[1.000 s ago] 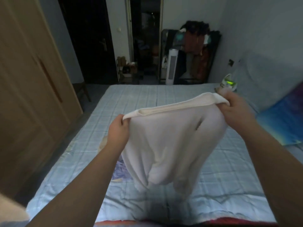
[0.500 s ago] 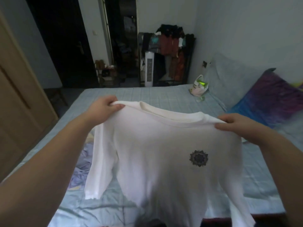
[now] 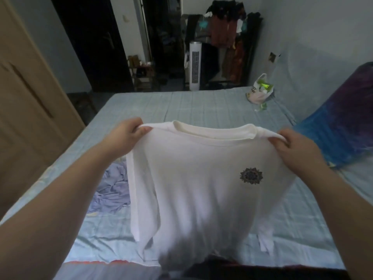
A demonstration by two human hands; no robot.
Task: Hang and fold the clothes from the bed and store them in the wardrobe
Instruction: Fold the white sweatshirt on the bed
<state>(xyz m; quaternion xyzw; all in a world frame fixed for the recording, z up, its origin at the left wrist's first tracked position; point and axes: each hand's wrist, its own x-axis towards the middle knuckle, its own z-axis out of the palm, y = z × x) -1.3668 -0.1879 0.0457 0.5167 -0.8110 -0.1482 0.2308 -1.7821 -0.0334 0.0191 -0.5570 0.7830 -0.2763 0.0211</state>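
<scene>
I hold a white T-shirt [image 3: 201,178] with a small dark round print on its chest, spread out over the bed [image 3: 201,104]. My left hand [image 3: 125,136] pinches its left shoulder, and my right hand [image 3: 292,146] pinches its right shoulder. The shirt hangs down in front of me, sleeves dangling. A crumpled pale lilac garment [image 3: 113,190] lies on the bed beneath my left forearm, partly hidden by the shirt. The wooden wardrobe [image 3: 30,98] stands at the left with its door shut.
A white plastic bag [image 3: 260,91] with green items sits at the bed's far right. A blue and purple pillow [image 3: 343,122] lies at the right. Beyond the bed stand a white tower fan [image 3: 195,67], a loaded clothes rack [image 3: 228,33] and a dark doorway.
The bunched-up shirt has been opened out and now hangs spread by its shoulders, print facing me. My hands moved apart and slightly lower, and the view swung to the right.
</scene>
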